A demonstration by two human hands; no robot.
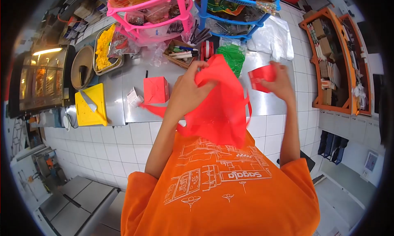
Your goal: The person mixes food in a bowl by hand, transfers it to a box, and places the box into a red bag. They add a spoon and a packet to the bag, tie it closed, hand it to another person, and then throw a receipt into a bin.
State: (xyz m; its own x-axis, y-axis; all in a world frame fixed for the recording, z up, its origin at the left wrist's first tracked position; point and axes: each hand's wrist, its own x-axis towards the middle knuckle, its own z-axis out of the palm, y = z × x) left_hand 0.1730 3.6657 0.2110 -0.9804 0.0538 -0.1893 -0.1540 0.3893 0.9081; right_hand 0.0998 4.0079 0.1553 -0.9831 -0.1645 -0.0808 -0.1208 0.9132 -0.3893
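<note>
Two bare hands up over the near edge of the steel worktop (264, 107): left hand (191, 90) clamped on the upper part of a bright red, soft, strapped bag (221, 109), right hand (282, 84) closed around a small red carton (262, 74), tilted and blurred. Key relation: bag directly left of carton and right hand, clearly apart. Bag's long axis from a peak toward the far edge down past the near edge, in front of an orange shirt (217, 195); left hand nearer. Mouth open or not? Impossible to tell. Dangling down the bag's right side, a thin red strap (249, 107), a possible snag. Over left, by the near edge: red cube-shaped box (156, 90); further left, yellow cutting board (92, 116) with knife (88, 100). Beyond the bag, green plastic packet (234, 61); along the far edge, loaded pink rack (164, 20) and blue rack (203, 6).
</note>
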